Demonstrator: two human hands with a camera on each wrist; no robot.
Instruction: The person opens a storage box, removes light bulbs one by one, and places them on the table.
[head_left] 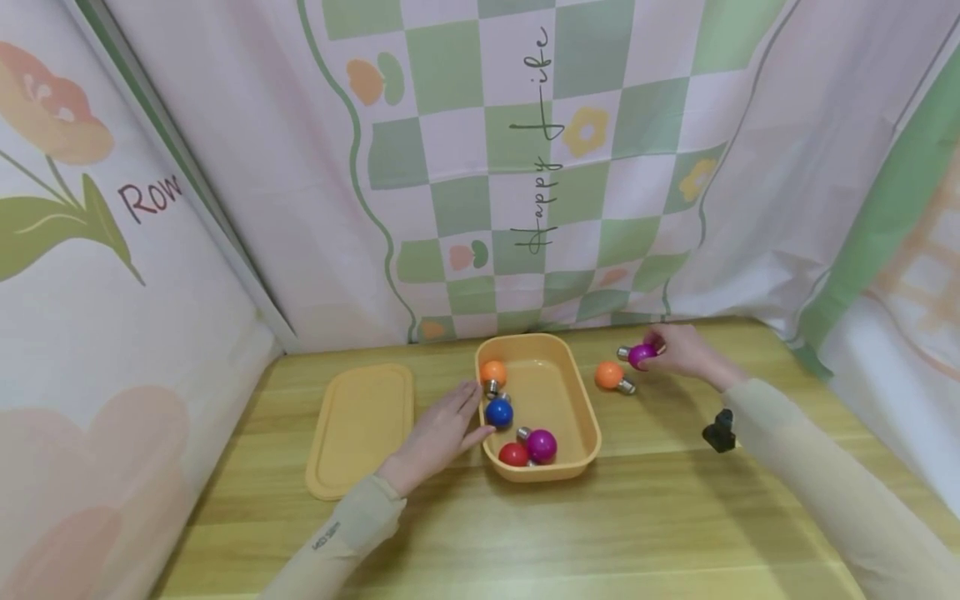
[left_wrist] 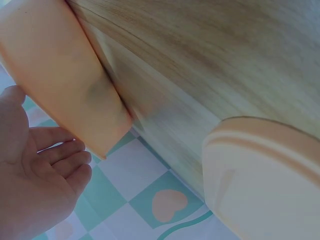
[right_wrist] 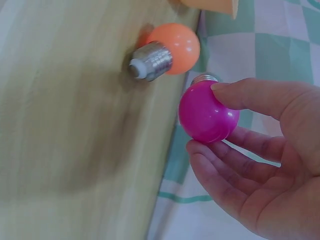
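Between thumb and fingers, my right hand (head_left: 678,350) pinches a purple light bulb (right_wrist: 207,112) by its round end, its metal base pointing left in the head view. Just in front of it an orange light bulb (head_left: 610,376) lies on the table. My left hand (head_left: 442,429) rests at the left rim of a yellow plastic box (head_left: 588,408), fingers fairly straight, thumb over the edge. Inside the box, along its left and near sides, lie another orange bulb (head_left: 493,372), a blue bulb (head_left: 499,412), a red bulb (head_left: 513,454) and a second purple bulb (head_left: 542,447).
A yellow lid (head_left: 362,429) lies flat on the wooden table (head_left: 480,542) left of the box. Near the right sleeve is a small black object (head_left: 720,431). A checked curtain (head_left: 517,167) hangs behind the table, and a flowered one (head_left: 112,333) at the left.
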